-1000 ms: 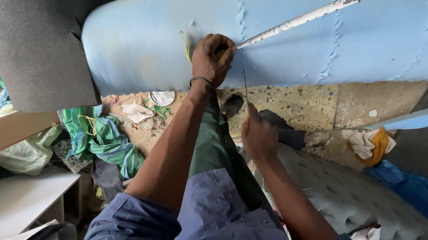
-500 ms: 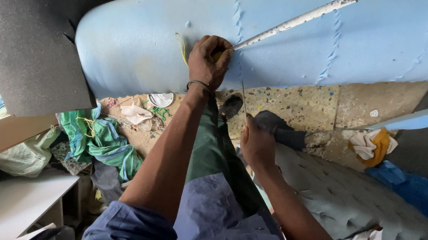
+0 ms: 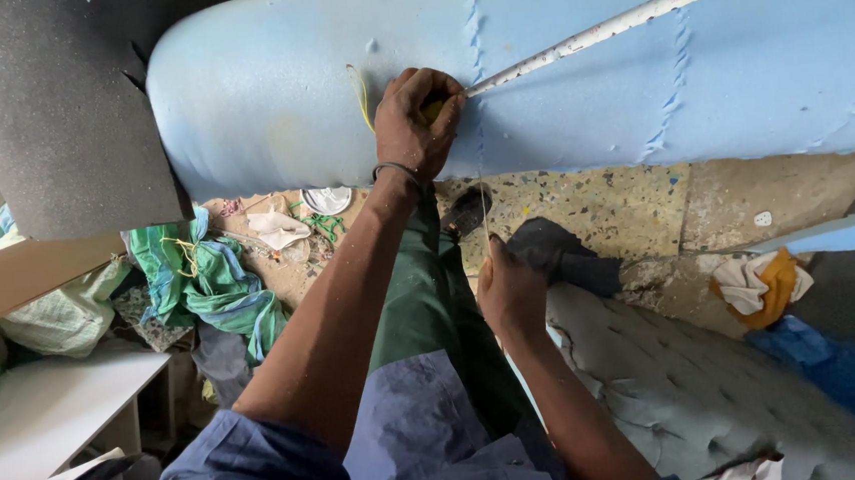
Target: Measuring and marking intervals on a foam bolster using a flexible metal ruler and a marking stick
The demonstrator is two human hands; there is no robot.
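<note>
Speckled workshop floor (image 3: 646,210) lies under one blue foam bolster (image 3: 576,69) spanning the upper frame. Our left hand (image 3: 417,120) is clenched on one long pale rod (image 3: 594,33) at upper centre; our right hand (image 3: 509,292), mid-frame, pinches one taut thread (image 3: 485,216). We judge stitching underway; next calls for steady pulling.

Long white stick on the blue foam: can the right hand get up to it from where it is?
Probably yes. The right hand is low, pinching a thin thread, with open space above it to the white stick, whose near end the left hand grips against the blue foam.
</note>
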